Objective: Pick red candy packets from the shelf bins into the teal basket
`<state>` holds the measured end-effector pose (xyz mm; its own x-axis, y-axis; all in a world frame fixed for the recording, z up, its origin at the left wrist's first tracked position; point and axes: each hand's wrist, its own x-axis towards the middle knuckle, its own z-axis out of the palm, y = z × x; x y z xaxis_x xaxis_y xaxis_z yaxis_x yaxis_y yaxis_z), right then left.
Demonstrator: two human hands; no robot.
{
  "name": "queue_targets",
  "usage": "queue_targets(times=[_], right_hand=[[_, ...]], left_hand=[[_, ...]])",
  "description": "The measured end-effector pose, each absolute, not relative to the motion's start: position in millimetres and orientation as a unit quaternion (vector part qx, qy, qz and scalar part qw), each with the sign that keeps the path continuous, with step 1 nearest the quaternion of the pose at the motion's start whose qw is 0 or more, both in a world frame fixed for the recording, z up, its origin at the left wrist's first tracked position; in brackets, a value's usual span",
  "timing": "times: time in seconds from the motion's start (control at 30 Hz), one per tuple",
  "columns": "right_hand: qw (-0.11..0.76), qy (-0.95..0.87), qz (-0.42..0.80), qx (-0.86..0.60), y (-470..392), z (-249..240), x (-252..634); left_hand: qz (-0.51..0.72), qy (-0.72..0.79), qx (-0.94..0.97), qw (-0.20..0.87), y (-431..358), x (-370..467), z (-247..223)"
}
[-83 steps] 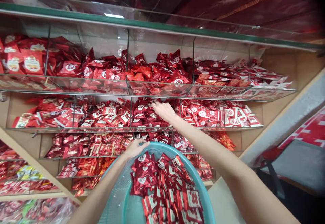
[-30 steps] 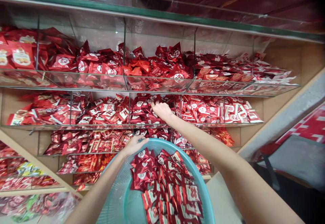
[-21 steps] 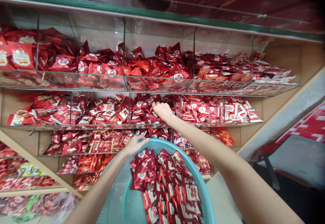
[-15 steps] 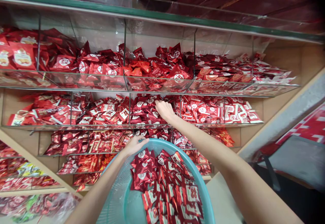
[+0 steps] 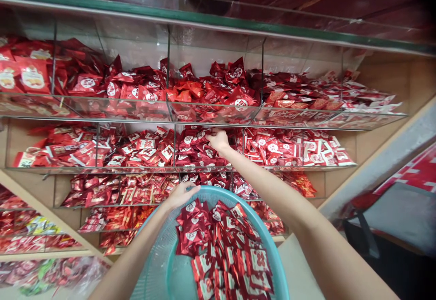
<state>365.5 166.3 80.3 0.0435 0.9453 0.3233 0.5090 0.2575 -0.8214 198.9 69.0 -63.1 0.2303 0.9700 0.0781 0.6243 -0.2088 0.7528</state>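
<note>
My left hand [image 5: 180, 194] is closed over the back rim of a turquoise plastic basket [image 5: 274, 250], thumb along the rim. Inside the basket lie many small red and dark red snack packets [image 5: 231, 245], heaped mostly toward its right side. My right hand [image 5: 219, 141] reaches over the basket into a middle compartment of the glass-fronted shelf. Its fingers are pinched at a dark red snack packet [image 5: 200, 137] with a white label, among others of the same kind. The fingertips are partly hidden among the packets.
Above, another glass-divided shelf [image 5: 211, 114] holds red packets in several compartments. Lower tiers of packets [image 5: 143, 189] run behind the basket. A green-edged glass panel [image 5: 218, 21] crosses the top. At right stand a slanted grey edge [image 5: 371, 164] and a dark chair-like object [image 5: 381, 245].
My right hand has shifted slightly up among the dark red packets, its fingers reaching further left. My left hand and the basket have stayed in place.
</note>
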Motion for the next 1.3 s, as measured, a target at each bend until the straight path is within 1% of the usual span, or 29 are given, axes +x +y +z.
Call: queue_targets(times=[0.1, 0.2, 0.3, 0.4, 0.5, 0.6, 0.73, 0.83, 0.93, 1.0, 1.17, 1.3], right_hand=[[0.510, -0.586, 0.341, -0.530, 165.6, 82.1, 364.4], [0.539, -0.573, 0.353, -0.507, 158.9, 84.0, 371.3], [0.547, -0.611, 0.295, -0.491, 141.2, 83.0, 386.7], [0.541, -0.673, 0.196, -0.465, 107.3, 78.1, 406.9], [0.508, -0.723, 0.116, -0.454, 64.8, 69.4, 425.9], [0.456, -0.767, 0.094, -0.442, 31.4, 56.0, 439.1], [0.321, -0.825, 0.159, -0.436, 17.3, 30.2, 445.2], [0.219, -0.844, 0.173, -0.458, 22.1, 8.4, 442.7], [0.164, -0.829, 0.161, -0.509, 31.1, -10.4, 436.7], [0.163, -0.815, 0.186, -0.524, 37.5, -21.0, 432.0], [0.217, -0.711, 0.391, -0.543, 47.6, -43.4, 421.1], [0.265, -0.668, 0.438, -0.540, 43.9, -49.8, 413.1]], left_hand=[[0.282, 0.557, 0.718, 0.307, 69.1, 199.3, -62.6], [0.283, 0.562, 0.711, 0.314, 69.3, 199.6, -61.8], [0.289, 0.568, 0.699, 0.324, 69.3, 199.7, -60.7], [0.291, 0.568, 0.697, 0.328, 69.0, 200.0, -60.3], [0.292, 0.568, 0.695, 0.331, 68.8, 200.5, -60.7], [0.295, 0.568, 0.691, 0.336, 68.8, 201.4, -61.6], [0.300, 0.563, 0.693, 0.336, 69.1, 202.3, -62.0], [0.303, 0.557, 0.695, 0.338, 68.8, 202.6, -61.9], [0.300, 0.563, 0.692, 0.337, 68.3, 202.8, -61.8], [0.299, 0.566, 0.693, 0.333, 68.0, 202.7, -61.5], [0.302, 0.556, 0.705, 0.320, 68.4, 201.6, -59.1], [0.292, 0.549, 0.716, 0.316, 69.4, 201.1, -60.0]])
